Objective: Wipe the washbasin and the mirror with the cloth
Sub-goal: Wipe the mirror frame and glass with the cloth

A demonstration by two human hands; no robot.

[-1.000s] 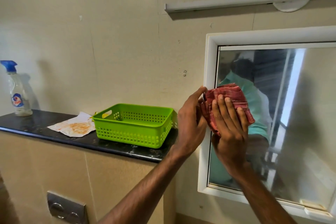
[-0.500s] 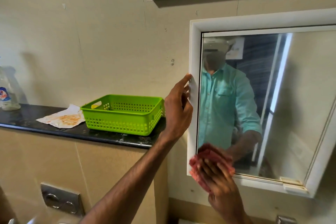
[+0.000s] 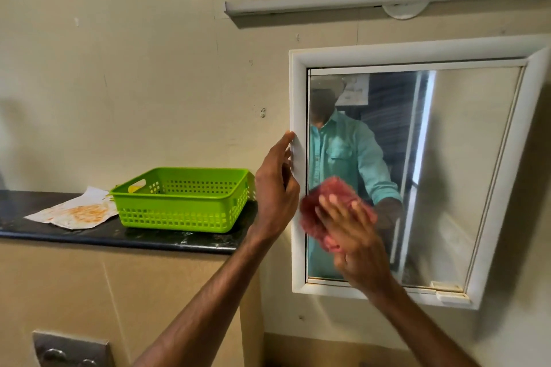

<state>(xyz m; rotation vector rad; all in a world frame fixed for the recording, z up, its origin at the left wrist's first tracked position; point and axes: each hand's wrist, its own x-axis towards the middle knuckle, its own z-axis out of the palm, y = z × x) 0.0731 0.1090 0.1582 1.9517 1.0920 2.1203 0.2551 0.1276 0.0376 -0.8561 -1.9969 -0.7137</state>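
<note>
Your right hand [image 3: 356, 235] presses the red cloth [image 3: 325, 211] flat against the lower left part of the mirror [image 3: 465, 176], fingers [image 3: 334, 211] spread apart over the cloth and blurred with motion. The cloth sits on the glass just inside the white frame [image 3: 298, 98]. Your left hand [image 3: 275, 191] is raised beside the frame's left edge, its fingertips touching that edge, fingers loosely together and holding nothing. To the left, a green basket [image 3: 182, 199] stands on the dark bench [image 3: 89, 232], next to a stained sheet of paper [image 3: 74, 213]. A white tube light fitting [image 3: 357, 0] runs along the wall above the mirror.
</note>
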